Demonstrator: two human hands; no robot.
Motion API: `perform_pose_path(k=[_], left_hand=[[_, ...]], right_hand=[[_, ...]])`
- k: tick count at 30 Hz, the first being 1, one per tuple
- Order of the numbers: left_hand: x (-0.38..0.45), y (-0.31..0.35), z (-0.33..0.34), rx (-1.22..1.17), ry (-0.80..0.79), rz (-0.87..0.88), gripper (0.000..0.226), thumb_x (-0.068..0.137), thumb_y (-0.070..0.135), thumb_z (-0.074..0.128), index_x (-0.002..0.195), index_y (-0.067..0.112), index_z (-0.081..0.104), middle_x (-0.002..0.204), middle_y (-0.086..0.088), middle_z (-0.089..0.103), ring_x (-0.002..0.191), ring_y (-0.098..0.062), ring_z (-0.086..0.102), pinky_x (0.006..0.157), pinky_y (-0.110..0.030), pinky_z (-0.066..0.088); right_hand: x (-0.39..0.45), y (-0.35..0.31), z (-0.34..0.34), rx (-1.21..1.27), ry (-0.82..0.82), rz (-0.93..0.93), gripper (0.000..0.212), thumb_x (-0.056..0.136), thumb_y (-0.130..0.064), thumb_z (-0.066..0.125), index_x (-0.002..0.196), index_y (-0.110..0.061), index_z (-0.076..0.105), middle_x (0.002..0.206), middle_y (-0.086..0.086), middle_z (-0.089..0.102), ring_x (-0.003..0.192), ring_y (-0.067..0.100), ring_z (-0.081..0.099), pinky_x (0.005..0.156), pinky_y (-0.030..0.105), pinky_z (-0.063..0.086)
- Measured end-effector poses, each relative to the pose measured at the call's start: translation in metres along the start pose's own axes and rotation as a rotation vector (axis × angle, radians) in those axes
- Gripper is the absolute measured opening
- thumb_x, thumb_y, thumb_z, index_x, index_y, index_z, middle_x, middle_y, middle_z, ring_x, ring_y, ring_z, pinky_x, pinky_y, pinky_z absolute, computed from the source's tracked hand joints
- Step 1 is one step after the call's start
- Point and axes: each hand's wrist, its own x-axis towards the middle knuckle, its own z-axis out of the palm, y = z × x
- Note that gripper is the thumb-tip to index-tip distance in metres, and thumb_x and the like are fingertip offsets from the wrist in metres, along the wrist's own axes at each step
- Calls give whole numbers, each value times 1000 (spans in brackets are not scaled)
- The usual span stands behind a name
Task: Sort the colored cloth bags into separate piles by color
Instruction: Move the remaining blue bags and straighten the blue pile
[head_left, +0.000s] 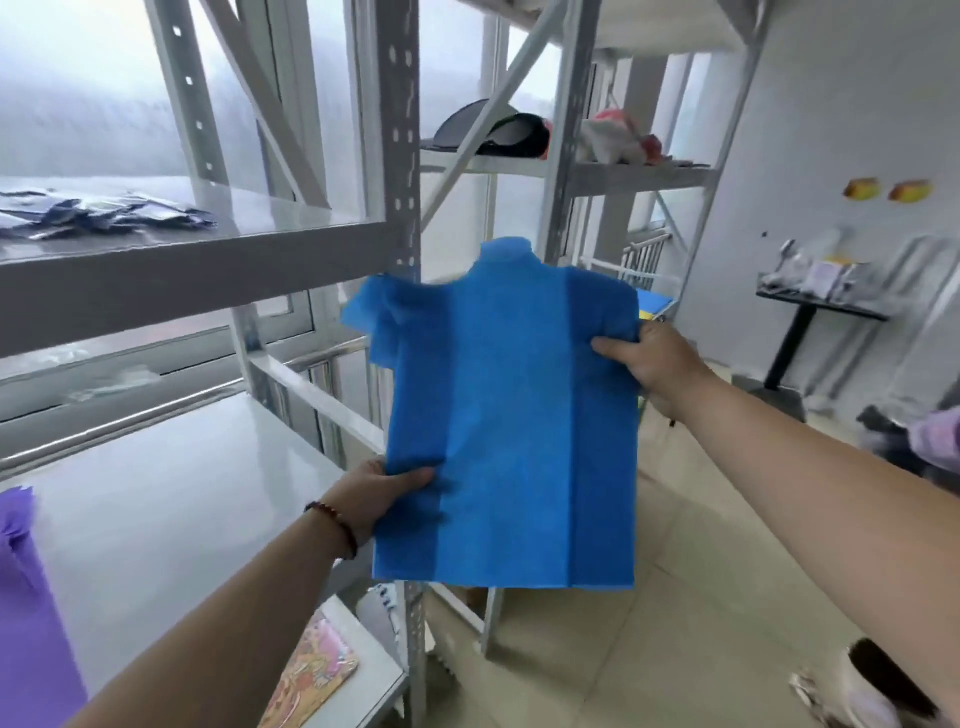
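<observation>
- A blue cloth bag (511, 431) is held up in the air in the middle of the frame, spread flat and facing the camera, with its handles at the top.
- The left hand (371, 496) holds the lower left edge of the bag — the thumb lies on the front of the cloth, and the other fingers are hidden behind it, so the hand pinches the cloth.
- A dark beaded bracelet (335, 525) sits on the left wrist.
- The right hand (652, 361) grips the upper right edge of the bag; its fingers are curled around the cloth and bunch it a little there.
- A purple cloth bag (23, 597) lies at the lower left of the frame on the grey shelf (171, 499) of a metal rack.
- At the bottom of the frame, near the left forearm, a flat colourful card (311, 675) lies on the same shelf.
- In the upper left, dark blue and white packets (98, 213) lie on a higher shelf.
- In the upper middle, behind the rack, a black cap (493, 130) rests on another shelf — beside it there is a white and pink bundle (621, 137).
</observation>
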Motion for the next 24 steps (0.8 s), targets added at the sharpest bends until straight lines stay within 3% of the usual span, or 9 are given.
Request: perform_pose_path(k=[6, 9, 12, 16, 19, 21, 24], left_hand=[[62, -6, 65, 97, -119, -17, 4, 79, 2, 69, 81, 5, 68, 71, -5, 74, 58, -15, 70, 64, -28, 60], [96, -10, 101, 102, -182, -64, 24, 63, 7, 76, 86, 6, 68, 78, -8, 74, 62, -17, 70, 67, -31, 61], [133, -15, 144, 114, -224, -89, 27, 59, 13, 81, 84, 8, 71, 86, -11, 74, 64, -20, 70, 74, -35, 59], [191, -21, 212, 151, -255, -94, 29, 57, 14, 82, 83, 6, 70, 78, -7, 75, 62, -16, 71, 64, -27, 60], [234, -26, 265, 162, -265, -109, 25, 63, 5, 78, 85, 7, 68, 76, -3, 75, 64, -16, 71, 67, -28, 60], [261, -30, 295, 166, -259, -108, 22, 68, 4, 77, 88, 10, 68, 81, -4, 76, 73, -21, 71, 77, -35, 59], [300, -33, 336, 182, -231, -138, 29, 64, 9, 81, 91, 8, 69, 99, -15, 73, 96, -34, 67, 93, -47, 52]], right_hand=[[17, 30, -77, 30, 139, 80, 16, 88, -4, 61, 81, -18, 63, 90, 3, 66, 76, 18, 62, 85, 41, 51], [31, 55, -118, 34, 182, 135, 13, 87, -6, 62, 85, -19, 64, 90, 1, 67, 81, 21, 64, 91, 45, 51], [50, 81, -164, 56, 233, 180, 10, 87, -7, 62, 89, -17, 64, 90, 3, 68, 83, 24, 65, 94, 49, 50], [90, 114, -232, 95, 281, 219, 11, 88, -7, 61, 87, -18, 65, 89, 1, 69, 81, 21, 66, 94, 46, 50], [125, 138, -284, 117, 315, 244, 7, 87, -10, 63, 92, -15, 66, 92, 4, 70, 89, 28, 67, 93, 48, 51], [148, 153, -316, 119, 329, 261, 13, 87, -11, 64, 100, -12, 67, 94, 3, 70, 92, 28, 67, 92, 46, 52], [185, 170, -358, 120, 314, 284, 8, 87, -12, 63, 92, -18, 66, 95, 3, 70, 93, 27, 67, 91, 44, 53]])
